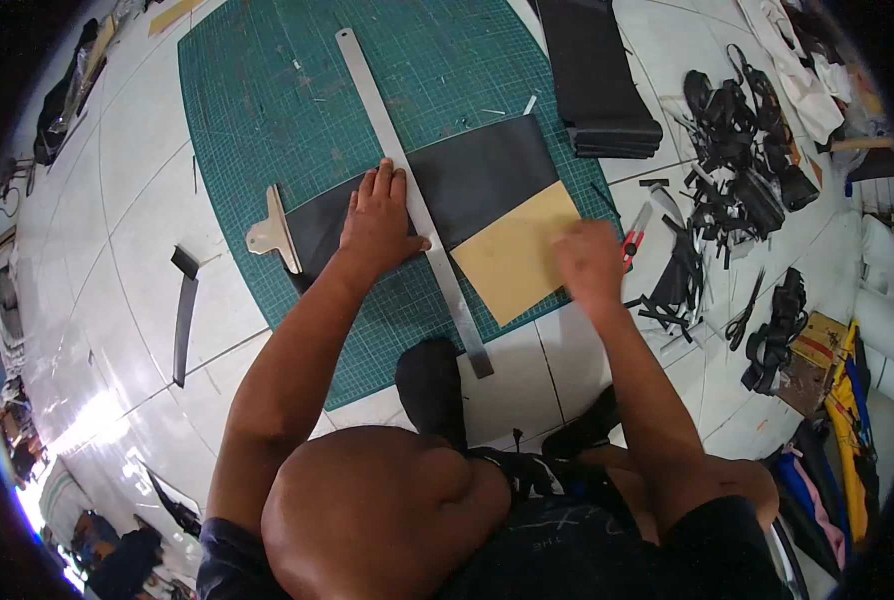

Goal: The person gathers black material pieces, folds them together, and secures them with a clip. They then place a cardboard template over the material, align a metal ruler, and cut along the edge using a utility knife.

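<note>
My left hand lies with fingers stretched out, pressing on a black sheet and against a long steel ruler. The ruler crosses the sheet at a slant on a green cutting mat. My right hand is closed, fingers curled, at the right edge of a tan cardboard piece. What those fingers hold, if anything, is hidden. The cardboard covers the sheet's lower right part. A metal bulldog clip grips the sheet's left end. Just right of my right hand lies a red cutter knife.
Folded black material is stacked at the mat's upper right. Black straps, scraps and scissors lie on the tiled floor at right. A black strip lies at left. My foot is at the mat's near edge.
</note>
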Tool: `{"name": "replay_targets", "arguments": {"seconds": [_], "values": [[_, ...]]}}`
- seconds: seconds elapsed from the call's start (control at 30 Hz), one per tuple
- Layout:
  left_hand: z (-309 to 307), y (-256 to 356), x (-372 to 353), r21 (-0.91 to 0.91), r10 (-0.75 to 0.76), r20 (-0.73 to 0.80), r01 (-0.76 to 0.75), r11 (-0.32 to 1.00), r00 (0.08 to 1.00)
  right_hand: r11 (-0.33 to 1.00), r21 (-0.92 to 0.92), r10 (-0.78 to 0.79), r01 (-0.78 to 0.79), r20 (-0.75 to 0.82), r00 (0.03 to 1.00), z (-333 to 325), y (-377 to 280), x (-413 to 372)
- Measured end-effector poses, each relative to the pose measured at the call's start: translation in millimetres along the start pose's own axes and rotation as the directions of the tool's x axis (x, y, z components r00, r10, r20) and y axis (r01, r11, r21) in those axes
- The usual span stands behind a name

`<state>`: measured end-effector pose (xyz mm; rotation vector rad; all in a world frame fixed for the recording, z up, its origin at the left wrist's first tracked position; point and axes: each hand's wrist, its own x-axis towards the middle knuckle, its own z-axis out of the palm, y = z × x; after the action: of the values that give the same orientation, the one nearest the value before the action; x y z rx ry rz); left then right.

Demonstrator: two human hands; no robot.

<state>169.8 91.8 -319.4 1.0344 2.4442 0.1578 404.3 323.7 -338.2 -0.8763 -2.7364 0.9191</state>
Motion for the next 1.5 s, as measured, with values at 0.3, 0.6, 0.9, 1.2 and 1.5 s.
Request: {"name": "replay_targets", "arguments": {"seconds": [0.3, 0.6, 0.9, 1.2, 1.5], "values": [[-5.7, 2.3, 1.7, 0.017, -0.008, 0.046, 0.007, 1.000, 0.999, 0.835, 0.183, 0.550, -0.519, -0.276, 0.788, -17.1, 88.5, -23.8], [-8.6, 4.9, 5.0, 0.048, -0.020, 0.098, 0.016, 0.999, 0.995, 0.685, 0.633, 0.464, -0.361, 0.004, 0.886, -0.6, -51.6, -6.1], [-0.8, 0.5, 3.8, 0.054, 0.004, 0.014, -0.004, 0.999, 1.000, 0.987, -0.071, 0.160, -0.143, 0.478, 0.864, 52.1, -163.1, 37.7], [19.8, -10.7, 11.2, 0.117, 0.044, -0.077, -0.035, 0.993, 0.996, 0.985, -0.155, 0.151, -0.076, 0.554, 0.819, 69.2, -181.9, 57.2], [-10.4, 4.2, 4.8, 0.071, -0.007, 0.030, 0.005, 0.997, 1.000, 0.975, -0.167, 0.218, -0.144, 0.636, 0.740, 54.0, -179.3, 44.1]]}}
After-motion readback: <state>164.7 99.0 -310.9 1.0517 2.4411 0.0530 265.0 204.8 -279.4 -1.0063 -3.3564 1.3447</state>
